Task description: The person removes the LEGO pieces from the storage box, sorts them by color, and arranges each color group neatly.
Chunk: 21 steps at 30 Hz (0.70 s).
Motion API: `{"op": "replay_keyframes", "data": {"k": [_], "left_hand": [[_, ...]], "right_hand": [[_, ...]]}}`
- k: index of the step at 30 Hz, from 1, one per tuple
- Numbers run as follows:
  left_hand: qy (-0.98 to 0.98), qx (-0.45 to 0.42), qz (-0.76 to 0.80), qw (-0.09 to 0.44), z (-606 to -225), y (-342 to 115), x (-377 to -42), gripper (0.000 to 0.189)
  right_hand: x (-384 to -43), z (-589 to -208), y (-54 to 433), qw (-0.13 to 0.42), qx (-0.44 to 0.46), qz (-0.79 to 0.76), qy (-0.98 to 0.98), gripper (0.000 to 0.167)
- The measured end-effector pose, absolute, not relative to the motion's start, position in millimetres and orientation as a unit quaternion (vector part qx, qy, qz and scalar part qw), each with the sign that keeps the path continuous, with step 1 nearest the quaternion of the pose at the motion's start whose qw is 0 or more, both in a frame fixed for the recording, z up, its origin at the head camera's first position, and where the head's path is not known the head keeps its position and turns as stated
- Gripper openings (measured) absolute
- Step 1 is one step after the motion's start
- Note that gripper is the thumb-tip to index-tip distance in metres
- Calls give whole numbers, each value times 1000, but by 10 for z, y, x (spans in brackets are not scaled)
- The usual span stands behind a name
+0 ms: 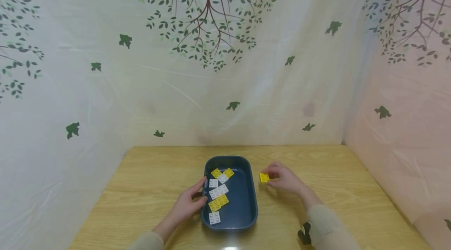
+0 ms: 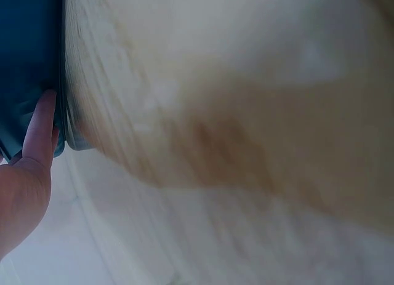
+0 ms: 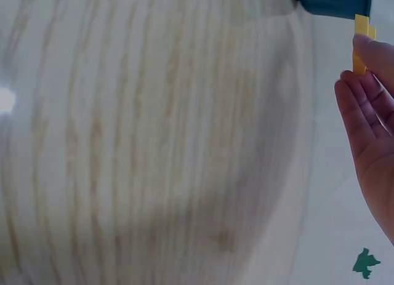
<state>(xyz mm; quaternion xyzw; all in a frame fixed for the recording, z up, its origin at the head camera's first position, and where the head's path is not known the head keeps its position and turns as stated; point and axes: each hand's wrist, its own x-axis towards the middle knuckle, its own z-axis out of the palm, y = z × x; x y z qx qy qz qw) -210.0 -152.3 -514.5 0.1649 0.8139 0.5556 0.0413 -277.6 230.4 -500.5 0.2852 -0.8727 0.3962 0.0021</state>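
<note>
A dark blue tray [image 1: 239, 199] stands on the table with several yellow and white toy building bricks along its left side. My left hand [image 1: 189, 203] holds the tray's left wall, thumb and a finger at the rim; in the left wrist view the thumb [image 2: 40, 128] lies straight across the wall. Right of the tray, apart from it, my right hand [image 1: 283, 178] pinches a yellow building brick [image 1: 264, 178] between thumb and fingertips. The right wrist view shows that brick [image 3: 361, 48] edge-on, partly covered by the thumb.
Inside the tray are a long white brick [image 1: 219, 191], a yellow brick [image 1: 218, 203] and a white brick [image 1: 214, 218] near the front. The wooden table [image 1: 148, 175] meets a leaf-patterned curtain [image 1: 197, 121] at the back. A dark green patch [image 1: 304, 233] lies beside the right sleeve.
</note>
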Motion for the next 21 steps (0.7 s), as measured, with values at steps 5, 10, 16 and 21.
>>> {"op": "replay_keyframes", "data": {"k": [5,10,16,21], "left_hand": [[811,166,559,42,-5151,-1523,-2102,65],[818,162,551,42,-5155,-1521,-2100,65],[829,160,535,42,-5168,-1522,-2107,65],[824,158,543,44,-5162,-1517,-2103,65]], "right_hand": [[-2817,-5079,2301,-13,256,393,-883,30],[-2846,-5137,2278,-5,244,376,-894,28],[-2845,-5187,2244,3,228,382,-896,29],[-2823,-5220,2222,3,222,392,-893,30]]}}
